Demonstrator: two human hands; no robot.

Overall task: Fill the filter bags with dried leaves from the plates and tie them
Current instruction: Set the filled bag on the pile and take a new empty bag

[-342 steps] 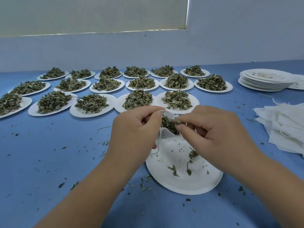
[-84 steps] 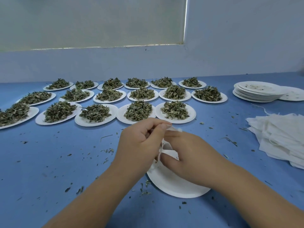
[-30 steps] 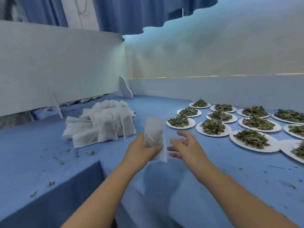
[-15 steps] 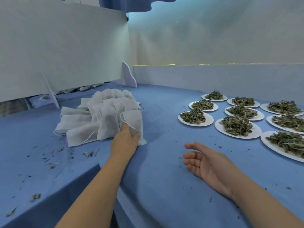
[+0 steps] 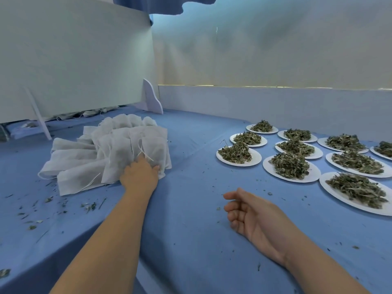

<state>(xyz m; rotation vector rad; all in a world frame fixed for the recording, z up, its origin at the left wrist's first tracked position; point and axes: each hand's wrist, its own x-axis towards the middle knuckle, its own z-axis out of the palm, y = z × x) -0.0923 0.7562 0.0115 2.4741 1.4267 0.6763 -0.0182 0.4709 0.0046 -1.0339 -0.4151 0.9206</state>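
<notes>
Left hand (image 5: 139, 176) is laid on the nearest white drawstring filter bag (image 5: 153, 152) of the filled-bag pile (image 5: 95, 158), toward the left edge of the blue-clothed table (image 5: 191, 219). Its fingers are foreshortened and the grip cannot be told. Right hand (image 5: 252, 217) is rested palm-up near the front edge, fingers loosely curled, nothing held. Round white paper plates (image 5: 267, 169) of dried green leaves (image 5: 289, 165) are spread toward the right edge.
</notes>
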